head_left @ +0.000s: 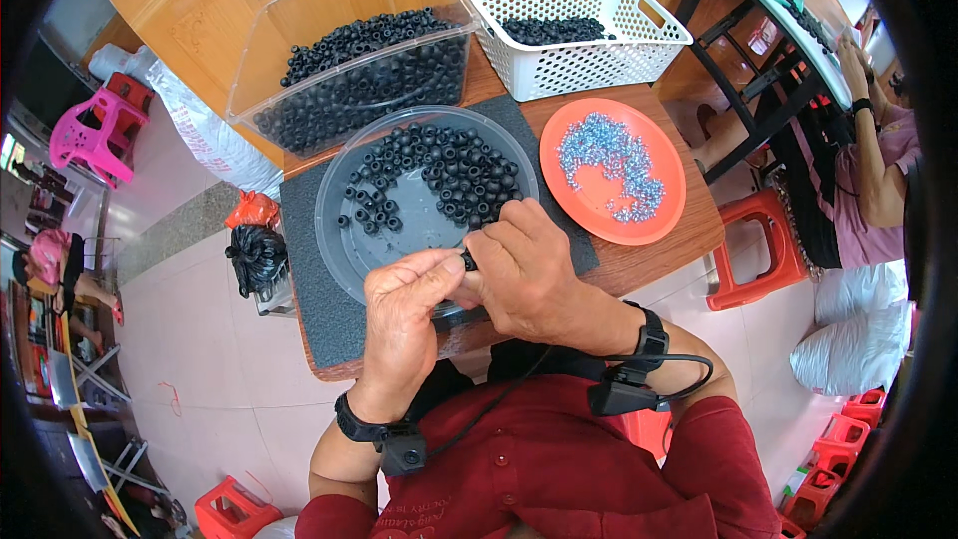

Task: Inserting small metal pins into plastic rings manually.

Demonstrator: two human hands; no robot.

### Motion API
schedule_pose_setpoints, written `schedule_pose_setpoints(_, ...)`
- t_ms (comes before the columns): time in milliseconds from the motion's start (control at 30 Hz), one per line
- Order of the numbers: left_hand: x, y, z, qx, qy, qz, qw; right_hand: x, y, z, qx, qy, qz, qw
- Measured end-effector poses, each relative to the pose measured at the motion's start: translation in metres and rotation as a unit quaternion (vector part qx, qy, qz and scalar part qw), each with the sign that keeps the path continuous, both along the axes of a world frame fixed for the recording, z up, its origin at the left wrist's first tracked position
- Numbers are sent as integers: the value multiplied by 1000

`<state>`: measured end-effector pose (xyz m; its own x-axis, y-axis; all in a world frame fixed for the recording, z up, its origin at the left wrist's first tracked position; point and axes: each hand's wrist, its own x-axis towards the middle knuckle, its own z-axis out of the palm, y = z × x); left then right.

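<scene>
Over the near rim of a round clear tub [332,258], my two hands meet. A small black plastic piece [468,261] shows between the thumb tip of my left hand [402,304] and the curled fingers of my right hand [529,274]. Both hands are closed around it, and most of it is hidden by the fingers. Many black hollow pieces [469,175] of the same look lie in the tub. Right of the tub, an orange plate [591,202] holds a spread of small shiny silvery-blue parts [609,155].
Behind the tub stand a large clear bin [344,0] and a white perforated basket [589,75], both with black pieces. A dark mat [309,289] lies on the wooden table [689,230]. At right, another person [878,165] sits beside a red stool [768,250].
</scene>
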<state>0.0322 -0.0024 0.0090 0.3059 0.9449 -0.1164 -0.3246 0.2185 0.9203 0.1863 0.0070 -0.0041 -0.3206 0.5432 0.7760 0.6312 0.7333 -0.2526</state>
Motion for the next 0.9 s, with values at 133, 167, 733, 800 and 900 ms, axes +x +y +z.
schedule_pose_setpoints(133, 3, -3, -2, 11, 5, 23, 1000, -2, 2, -8, 43, -14, 13, 999)
schedule_pose_setpoints(167, 3, -3, -3, 15, 7, 29, 999, -3, 2, -8, 62, -22, 17, 998)
schedule_pose_setpoints(733, -50, 24, -6, 201, 298, 1, 933, 50, 33, 30, -116, 99, -84, 985)
schedule_pose_setpoints(800, -41, 21, 1, 232, 323, -26, 917, 65, 45, 33, -60, 94, -104, 988)
schedule_pose_setpoints(900, -29, 22, -1, 370, 405, -103, 830, 75, 63, 42, -116, 141, -116, 976)
